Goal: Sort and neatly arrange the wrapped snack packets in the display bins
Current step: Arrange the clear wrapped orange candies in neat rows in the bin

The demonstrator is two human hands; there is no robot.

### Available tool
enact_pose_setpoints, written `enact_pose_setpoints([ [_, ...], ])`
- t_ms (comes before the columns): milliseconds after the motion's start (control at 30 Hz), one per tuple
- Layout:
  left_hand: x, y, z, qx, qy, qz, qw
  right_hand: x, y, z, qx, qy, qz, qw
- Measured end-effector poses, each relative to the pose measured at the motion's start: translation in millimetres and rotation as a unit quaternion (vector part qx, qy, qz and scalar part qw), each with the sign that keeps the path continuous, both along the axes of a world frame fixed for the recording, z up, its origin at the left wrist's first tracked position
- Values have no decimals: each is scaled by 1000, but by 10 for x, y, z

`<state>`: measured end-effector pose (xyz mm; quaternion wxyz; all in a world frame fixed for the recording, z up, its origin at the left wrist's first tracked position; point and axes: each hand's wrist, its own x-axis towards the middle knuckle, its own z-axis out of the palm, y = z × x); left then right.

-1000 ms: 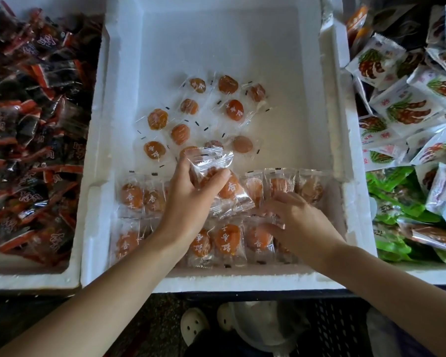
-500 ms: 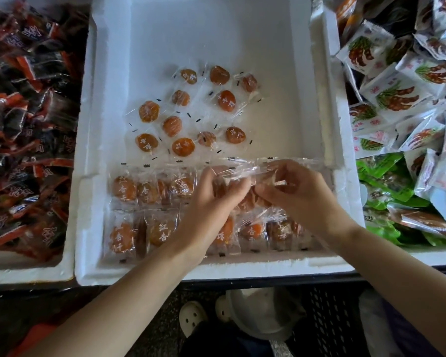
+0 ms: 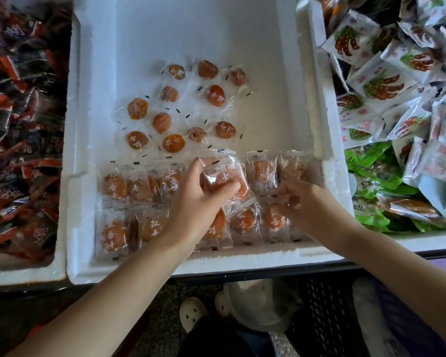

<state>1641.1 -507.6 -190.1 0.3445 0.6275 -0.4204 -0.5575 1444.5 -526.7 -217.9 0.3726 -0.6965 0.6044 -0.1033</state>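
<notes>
A white foam bin (image 3: 80,215) holds clear-wrapped orange dried-apricot packets. Two tidy rows of packets (image 3: 115,188) run along its near side. Several loose packets (image 3: 165,122) lie scattered in the middle. My left hand (image 3: 198,202) grips one apricot packet (image 3: 227,176) between thumb and fingers over the upper row. My right hand (image 3: 304,202) rests with curled fingertips on packets at the right end of the rows, touching one in the lower row (image 3: 274,220); whether it pinches it is unclear.
A foam bin at the left (image 3: 23,269) is full of dark red-and-black packets (image 3: 18,124). To the right lie white packets (image 3: 386,81) and green packets (image 3: 371,171). The far half of the middle bin is bare. Shoes (image 3: 191,313) show on the floor below.
My left hand lifted a packet up from the row and now holds it higher. My right hand let go near it and dropped to the lower right packets.
</notes>
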Motion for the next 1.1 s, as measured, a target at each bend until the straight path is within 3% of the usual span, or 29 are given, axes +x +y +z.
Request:
enact_pose_setpoints([
  [233,-57,26,-10,14,-20,-19,1000,2,58,-34,-101,124,64,985],
  [333,-67,17,-1,16,-13,-21,1000,-9,20,7,-118,-6,3,993],
  [433,-94,10,-9,25,-22,-53,998,93,-31,181,-17,-185,-49,981],
  [500,-127,14,-9,18,-15,-71,997,151,-65,240,32,-207,-45,977],
  [733,-167,38,-8,17,-6,-77,997,0,-199,348,50,-203,-64,976],
  [933,-151,2,-21,34,-17,-60,997,-362,-265,367,32,-115,-105,987],
  [1100,-227,-4,-30,37,-35,-74,996,-458,-168,336,10,-35,-32,999],
])
